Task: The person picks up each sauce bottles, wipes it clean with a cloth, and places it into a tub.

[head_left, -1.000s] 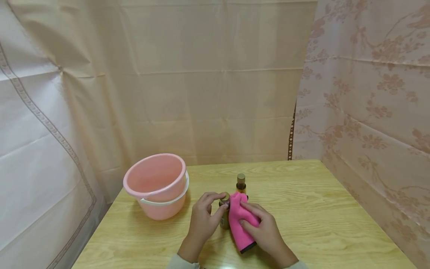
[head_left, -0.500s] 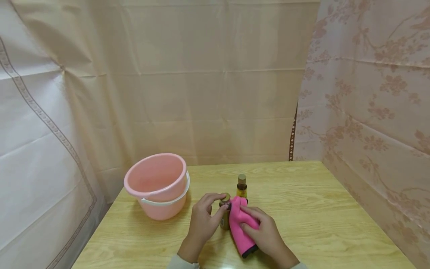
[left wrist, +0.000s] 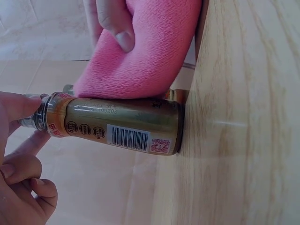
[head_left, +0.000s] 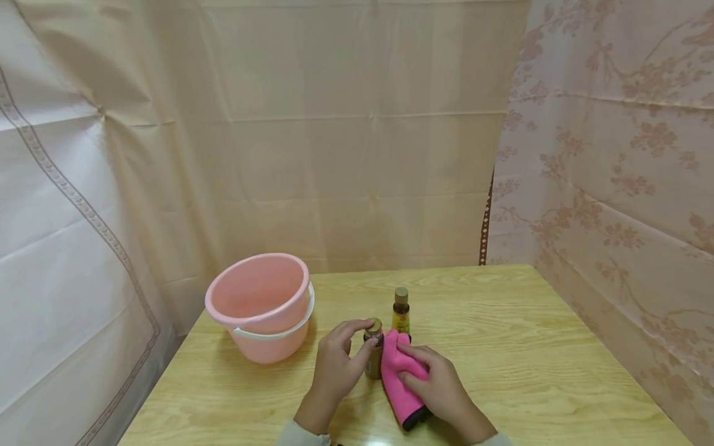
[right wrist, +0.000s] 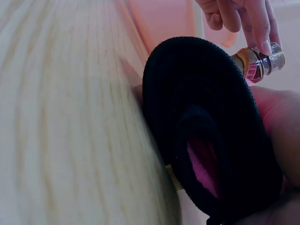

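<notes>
Fingers of the left hand (head_left: 336, 362) pinch the gold bottle (head_left: 373, 364) at cap and neck; it stands upright on the bench (head_left: 535, 347), well apart from the right edge. The right hand's (head_left: 437, 379) fingers pinch a pink cloth (head_left: 397, 390) touching the bottle's side. The bucket (head_left: 270, 348) stands near the left edge.

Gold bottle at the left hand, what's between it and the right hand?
The pink cloth item, held by the right hand, lies between that hand and the bottle; the head view shows it.
</notes>
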`<move>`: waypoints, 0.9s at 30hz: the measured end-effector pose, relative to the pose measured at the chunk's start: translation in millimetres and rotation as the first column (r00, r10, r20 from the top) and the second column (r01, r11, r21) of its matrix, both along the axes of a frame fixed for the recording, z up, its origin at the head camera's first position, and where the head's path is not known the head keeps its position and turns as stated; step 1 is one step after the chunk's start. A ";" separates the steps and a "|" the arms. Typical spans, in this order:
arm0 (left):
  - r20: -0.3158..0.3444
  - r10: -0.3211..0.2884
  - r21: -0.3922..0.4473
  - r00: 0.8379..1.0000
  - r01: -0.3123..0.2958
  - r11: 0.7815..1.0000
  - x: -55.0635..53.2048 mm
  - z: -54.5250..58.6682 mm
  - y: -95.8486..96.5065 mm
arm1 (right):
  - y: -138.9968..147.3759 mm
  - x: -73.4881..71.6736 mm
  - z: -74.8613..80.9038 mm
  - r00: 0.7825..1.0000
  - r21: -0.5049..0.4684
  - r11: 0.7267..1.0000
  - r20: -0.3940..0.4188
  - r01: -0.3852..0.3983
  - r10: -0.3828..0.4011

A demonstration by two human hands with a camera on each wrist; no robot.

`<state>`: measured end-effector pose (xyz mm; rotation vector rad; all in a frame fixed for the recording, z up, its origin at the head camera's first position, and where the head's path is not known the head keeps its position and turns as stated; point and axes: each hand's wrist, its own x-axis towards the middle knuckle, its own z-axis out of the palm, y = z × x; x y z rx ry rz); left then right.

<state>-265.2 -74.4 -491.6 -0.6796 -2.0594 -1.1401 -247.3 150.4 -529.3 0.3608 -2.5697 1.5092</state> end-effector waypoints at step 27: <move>0.036 0.061 -0.004 0.997 -0.061 0.998 2.6 2.4 2.4 | 0.1 -0.2 -1.5 0.995 0.033 0.999 0.096 -0.007 0.004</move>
